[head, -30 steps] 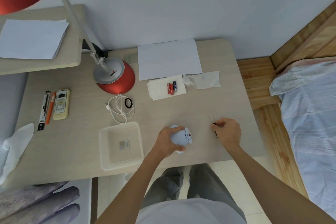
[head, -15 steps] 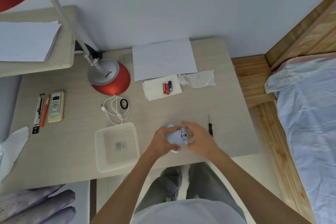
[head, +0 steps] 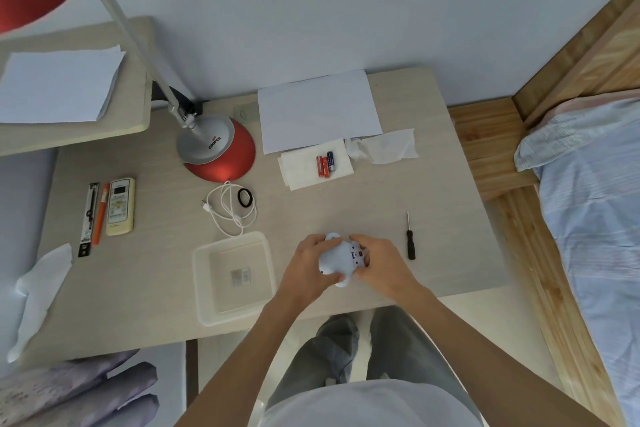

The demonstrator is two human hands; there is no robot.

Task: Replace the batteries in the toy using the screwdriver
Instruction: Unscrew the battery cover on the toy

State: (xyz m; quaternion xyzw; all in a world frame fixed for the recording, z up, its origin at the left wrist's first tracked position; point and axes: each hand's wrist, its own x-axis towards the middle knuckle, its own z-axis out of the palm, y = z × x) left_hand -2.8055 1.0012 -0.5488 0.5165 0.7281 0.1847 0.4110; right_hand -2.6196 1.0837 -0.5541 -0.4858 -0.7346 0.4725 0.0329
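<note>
Head view.
- Toy: small, pale blue, held over the near part of the tabletop.
- Left hand: fingers curled round the toy's left side.
- Right hand: grips the toy's right end.
- Screwdriver: black handle, lies flat just right of the right hand, apart from it.
- Batteries: three, on a white napkin, well beyond the toy.

Lamp base, grey top: "COOPER" in dark letters, small red mark beside it. Other labels too small to read.
</note>
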